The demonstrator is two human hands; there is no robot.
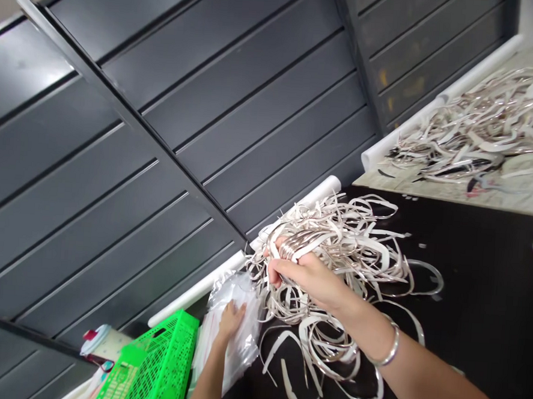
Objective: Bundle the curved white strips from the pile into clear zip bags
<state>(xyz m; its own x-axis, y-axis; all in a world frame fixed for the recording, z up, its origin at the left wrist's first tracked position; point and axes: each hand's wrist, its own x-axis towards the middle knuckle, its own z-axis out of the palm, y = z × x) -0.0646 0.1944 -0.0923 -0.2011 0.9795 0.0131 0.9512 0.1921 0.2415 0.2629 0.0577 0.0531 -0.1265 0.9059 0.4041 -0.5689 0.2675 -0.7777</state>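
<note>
My right hand (pixel 298 273) is closed around a bundle of thin curled strips (pixel 306 241), silvery-brown and white, above a large tangled heap of the same strips (pixel 354 247). Some loops hang or lie below that hand, on the black surface. On a stack of clear plastic bags (pixel 243 354) rests my left hand (pixel 231 319), with its thumb apart from the fingers. Part of its fingertips cannot be made out against the shiny plastic.
Left of the bags stands a green perforated basket (pixel 161 361), with a lidded cup (pixel 106 341) behind it. White rolls (pixel 198 288) lie along the grey slatted wall (pixel 200 99). Another strip heap (pixel 492 123) covers a pale board at the right.
</note>
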